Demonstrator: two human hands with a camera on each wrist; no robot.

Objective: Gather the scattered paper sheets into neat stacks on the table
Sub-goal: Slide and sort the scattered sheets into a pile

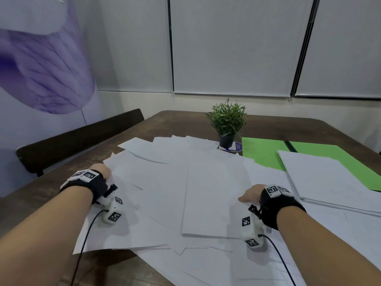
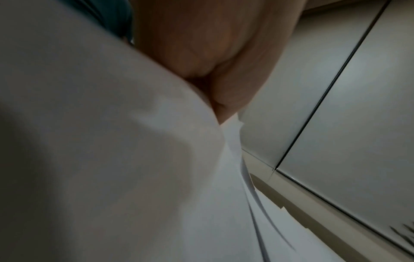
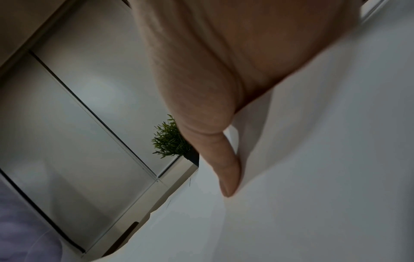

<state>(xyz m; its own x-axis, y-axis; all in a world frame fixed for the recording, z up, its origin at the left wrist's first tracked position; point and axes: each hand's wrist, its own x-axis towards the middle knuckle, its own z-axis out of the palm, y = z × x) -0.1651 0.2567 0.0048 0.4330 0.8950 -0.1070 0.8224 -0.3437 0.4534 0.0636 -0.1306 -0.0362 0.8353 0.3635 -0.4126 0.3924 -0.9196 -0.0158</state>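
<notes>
Many white paper sheets (image 1: 165, 182) are spread, overlapping, across the wooden table (image 1: 175, 120); an exact count cannot be made. One squared stack (image 1: 212, 201) is seen between the two hands, and a second stack (image 1: 329, 178) is laid partly on one open green folder (image 1: 268, 151) at the right. The left hand (image 1: 104, 172) is set at the left edge of the sheets and the right hand (image 1: 250, 196) at the stack's right edge; paper is gripped by each, fingers hidden beneath, the thumb (image 3: 226, 168) pressed on top. One potted plant (image 1: 226, 120) is seen beyond.
</notes>
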